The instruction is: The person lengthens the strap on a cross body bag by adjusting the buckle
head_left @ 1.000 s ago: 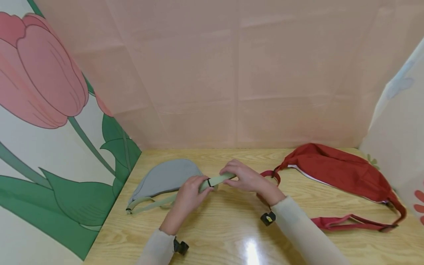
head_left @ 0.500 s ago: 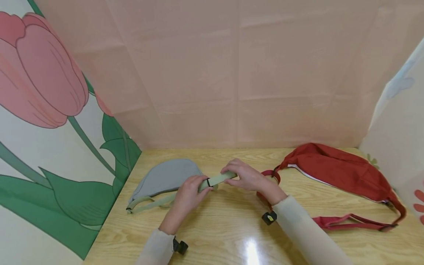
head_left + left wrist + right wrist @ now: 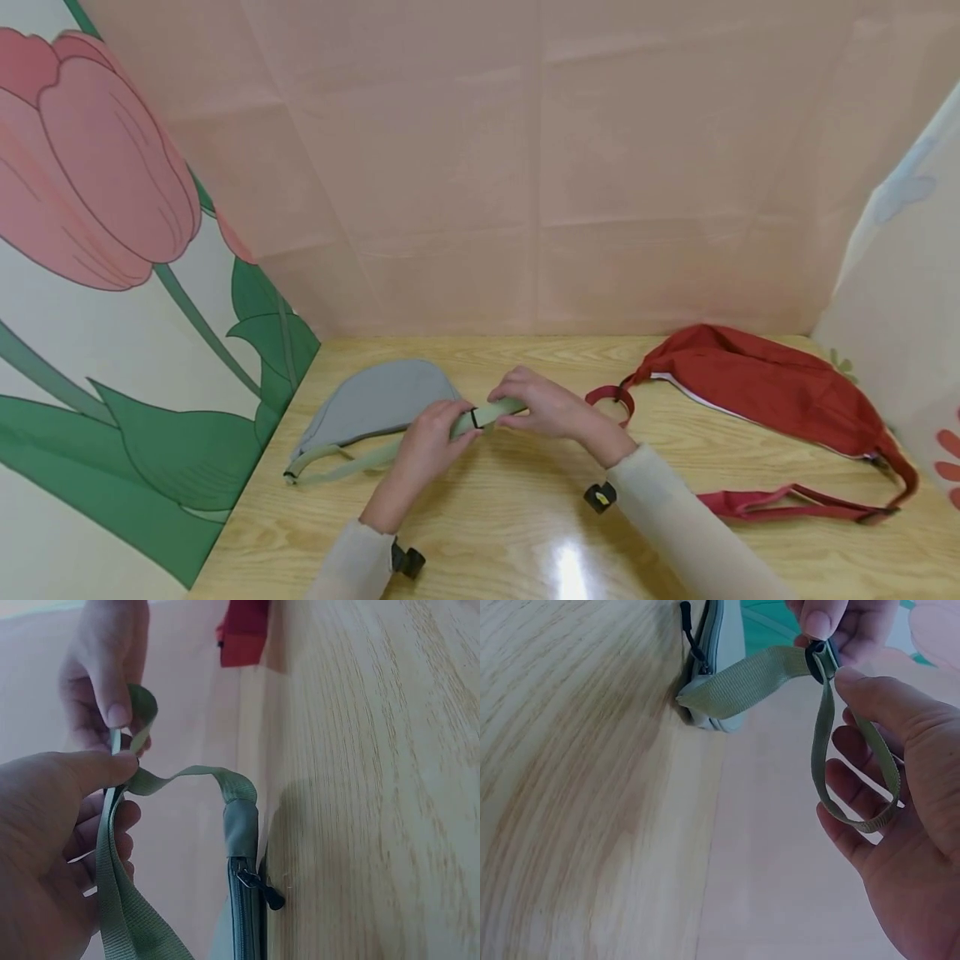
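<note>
Plain cream long sleeves [image 3: 678, 521] on both arms, pretty basic. Small boxy black wrist cams [image 3: 408, 561] too, and the right one's got a tiny yellow mark [image 3: 602, 499].

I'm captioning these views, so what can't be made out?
Head: part of the green strap, hidden behind the left hand.
Head: part of the red strap, hidden behind the right sleeve.
Left wrist: the rest of the grey bag, cut off by the bottom edge.

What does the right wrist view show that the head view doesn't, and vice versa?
Only the right wrist view shows the dark zipper pull on the gray bag. Only the head view shows the red bag. Both show the gray bag, the wooden table, and the left grip and right grip holding the green strap near its black buckle.
</note>
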### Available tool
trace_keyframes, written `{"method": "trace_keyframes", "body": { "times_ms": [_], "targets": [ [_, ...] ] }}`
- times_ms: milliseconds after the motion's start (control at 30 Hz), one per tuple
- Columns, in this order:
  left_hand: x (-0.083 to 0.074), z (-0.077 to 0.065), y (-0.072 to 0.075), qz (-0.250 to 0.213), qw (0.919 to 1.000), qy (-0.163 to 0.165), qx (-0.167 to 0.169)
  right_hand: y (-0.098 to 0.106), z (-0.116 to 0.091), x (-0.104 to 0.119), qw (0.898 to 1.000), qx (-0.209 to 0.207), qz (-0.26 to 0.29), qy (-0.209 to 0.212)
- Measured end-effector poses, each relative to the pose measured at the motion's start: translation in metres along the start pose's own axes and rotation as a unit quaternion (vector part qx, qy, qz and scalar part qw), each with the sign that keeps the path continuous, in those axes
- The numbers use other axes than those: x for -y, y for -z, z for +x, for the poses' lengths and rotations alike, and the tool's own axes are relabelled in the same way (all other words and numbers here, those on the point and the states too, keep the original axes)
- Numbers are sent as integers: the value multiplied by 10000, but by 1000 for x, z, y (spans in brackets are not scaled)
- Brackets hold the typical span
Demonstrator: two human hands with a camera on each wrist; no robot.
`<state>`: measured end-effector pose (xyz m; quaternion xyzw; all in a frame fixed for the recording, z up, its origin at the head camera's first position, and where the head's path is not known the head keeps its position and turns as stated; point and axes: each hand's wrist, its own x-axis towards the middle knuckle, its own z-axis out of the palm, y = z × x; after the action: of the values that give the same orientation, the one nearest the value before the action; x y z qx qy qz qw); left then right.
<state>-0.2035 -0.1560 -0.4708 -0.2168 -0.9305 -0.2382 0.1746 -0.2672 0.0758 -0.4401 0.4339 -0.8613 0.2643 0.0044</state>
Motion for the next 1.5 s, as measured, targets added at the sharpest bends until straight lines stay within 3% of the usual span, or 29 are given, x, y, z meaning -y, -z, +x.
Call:
{"method": "trace_keyframes", "body": {
  "times_ms": [233,500,800,1067,1500],
  "targets": [
    [1,0,-1,-59,10000,-11,-61,-5,0,-2,9999,-51,-146,3],
    [-1,-1,1,-65,9995,259,179,-5,-2,-3,9999,-106,-133,28],
    [0,-3,3,6,9990,389,204,-3,-7,-10,9996,-271,-63,94],
    [3,-4,2,64,9990,371,249,-5,-7,-14,9995,-266,49,142],
    [3,-4,3,60,9996,176,204,-9,1,0,9999,64,-91,-53]
  ]
}}
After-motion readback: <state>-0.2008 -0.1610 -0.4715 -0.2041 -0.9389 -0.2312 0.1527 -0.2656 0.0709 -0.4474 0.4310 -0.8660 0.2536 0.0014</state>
